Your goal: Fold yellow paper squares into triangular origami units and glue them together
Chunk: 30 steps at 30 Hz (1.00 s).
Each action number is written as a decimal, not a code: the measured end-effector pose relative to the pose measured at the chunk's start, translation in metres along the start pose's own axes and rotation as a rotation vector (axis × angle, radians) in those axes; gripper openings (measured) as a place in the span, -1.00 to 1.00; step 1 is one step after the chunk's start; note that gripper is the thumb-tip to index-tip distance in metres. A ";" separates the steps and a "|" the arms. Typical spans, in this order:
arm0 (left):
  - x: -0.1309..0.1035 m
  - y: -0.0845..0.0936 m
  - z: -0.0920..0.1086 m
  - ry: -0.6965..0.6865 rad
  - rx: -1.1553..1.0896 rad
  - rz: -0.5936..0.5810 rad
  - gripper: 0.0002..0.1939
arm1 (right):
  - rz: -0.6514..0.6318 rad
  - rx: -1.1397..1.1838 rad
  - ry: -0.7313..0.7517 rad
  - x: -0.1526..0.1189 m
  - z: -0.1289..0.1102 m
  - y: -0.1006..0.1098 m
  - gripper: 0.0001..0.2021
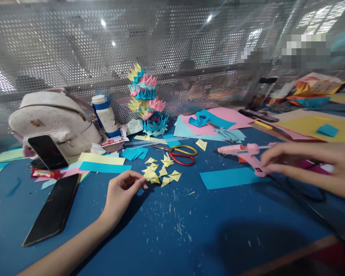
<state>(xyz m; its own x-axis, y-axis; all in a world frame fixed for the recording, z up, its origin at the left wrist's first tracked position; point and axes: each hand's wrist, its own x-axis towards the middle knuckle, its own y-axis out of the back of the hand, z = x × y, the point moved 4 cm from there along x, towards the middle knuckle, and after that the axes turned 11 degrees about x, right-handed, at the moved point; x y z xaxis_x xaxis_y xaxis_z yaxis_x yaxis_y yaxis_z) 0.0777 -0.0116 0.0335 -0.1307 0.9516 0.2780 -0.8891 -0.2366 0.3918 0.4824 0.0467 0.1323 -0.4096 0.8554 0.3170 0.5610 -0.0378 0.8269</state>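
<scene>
My left hand is at the near left edge of a small heap of folded yellow paper pieces. Its thumb and fingers are drawn together; whether a piece is between them I cannot make out. On the right, my right hand pinches the handle end of a pink hot glue gun, whose nozzle points left. Below the gun lies a blue paper strip. Scissors with one red and one yellow handle rest just behind the yellow pieces.
A tiered folded-paper model stands by the perforated metal screen. At left are a white backpack, a bottle, a phone leaning on the bag and a flat black phone. Pink sheets and a black cord are at right.
</scene>
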 end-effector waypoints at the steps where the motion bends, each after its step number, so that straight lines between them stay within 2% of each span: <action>1: 0.000 0.000 0.000 0.001 -0.003 -0.001 -0.85 | -0.166 0.088 0.104 0.006 -0.021 -0.016 -0.55; 2: 0.000 0.000 0.000 0.001 -0.006 -0.003 -0.85 | -0.269 0.147 0.154 0.013 -0.040 -0.032 -0.63; 5: -0.001 0.000 0.001 -0.001 -0.013 -0.009 -0.83 | -0.397 0.236 0.190 0.046 -0.072 -0.083 -0.73; 8: -0.002 0.001 0.001 -0.003 -0.015 -0.011 -0.82 | -0.568 0.276 0.149 0.077 -0.076 -0.130 -0.80; 11: -0.002 0.001 0.001 -0.003 -0.015 -0.006 -0.80 | -0.646 0.302 0.145 0.099 -0.073 -0.156 -0.83; 15: -0.002 0.000 0.001 -0.001 -0.022 -0.012 -0.79 | -0.696 0.335 0.178 0.107 -0.074 -0.170 -0.88; 21: -0.001 -0.001 0.000 0.013 -0.036 -0.026 -0.82 | -0.691 0.413 0.172 0.100 -0.073 -0.172 -0.88; 26: -0.001 -0.001 0.000 0.019 -0.037 -0.026 -0.82 | -0.656 0.589 0.099 0.098 -0.068 -0.168 -0.77; 30: -0.001 -0.001 0.000 0.019 -0.035 -0.028 -0.82 | -0.687 0.753 0.062 0.095 -0.068 -0.172 -0.65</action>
<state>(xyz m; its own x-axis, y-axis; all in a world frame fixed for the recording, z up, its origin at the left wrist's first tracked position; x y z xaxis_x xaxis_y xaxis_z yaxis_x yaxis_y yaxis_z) 0.0785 -0.0129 0.0328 -0.1135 0.9615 0.2503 -0.9075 -0.2029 0.3677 0.2980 0.0989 0.0515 -0.8380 0.5405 -0.0745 0.4884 0.8040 0.3393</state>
